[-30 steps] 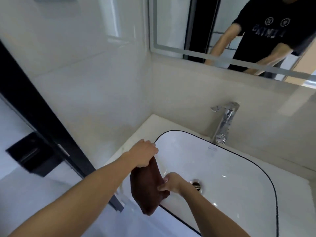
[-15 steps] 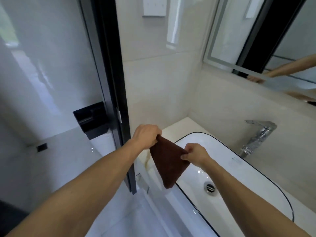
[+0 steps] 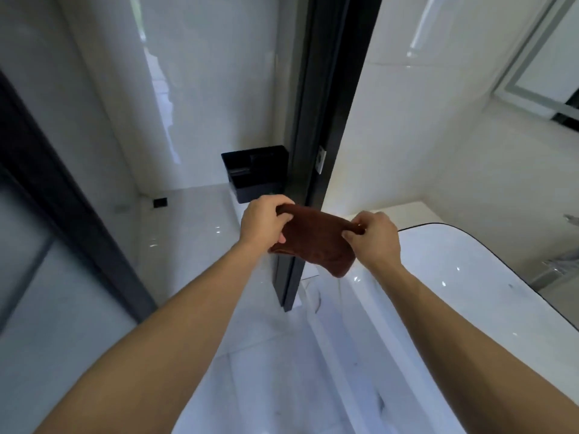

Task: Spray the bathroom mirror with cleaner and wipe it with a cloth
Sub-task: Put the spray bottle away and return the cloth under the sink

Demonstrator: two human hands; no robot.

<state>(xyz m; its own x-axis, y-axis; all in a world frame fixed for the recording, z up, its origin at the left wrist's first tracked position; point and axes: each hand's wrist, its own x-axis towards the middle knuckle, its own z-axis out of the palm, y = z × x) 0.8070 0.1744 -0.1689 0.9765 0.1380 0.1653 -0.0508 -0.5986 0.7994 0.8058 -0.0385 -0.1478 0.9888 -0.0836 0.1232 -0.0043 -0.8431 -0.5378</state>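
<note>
A dark brown cloth (image 3: 315, 244) hangs stretched between both hands, left of the white sink (image 3: 454, 270). My left hand (image 3: 264, 222) grips its left top corner and my right hand (image 3: 374, 241) pinches its right top corner. The cloth's lower edge droops in front of a black door frame (image 3: 326, 120). Only a corner of the framed mirror (image 3: 545, 67) shows at the upper right edge. No spray bottle is in view.
A black wall-mounted box (image 3: 255, 172) sits behind the door frame, low on the tiled wall. Dark-framed frosted glass (image 3: 40, 245) stands at the left. A chrome tap (image 3: 571, 219) peeks in at the right edge. Glossy white floor tiles lie below.
The view has swung left, away from mirror and tap, toward the doorway. Both hands have moved left off the sink and pulled the cloth out wider between them.
</note>
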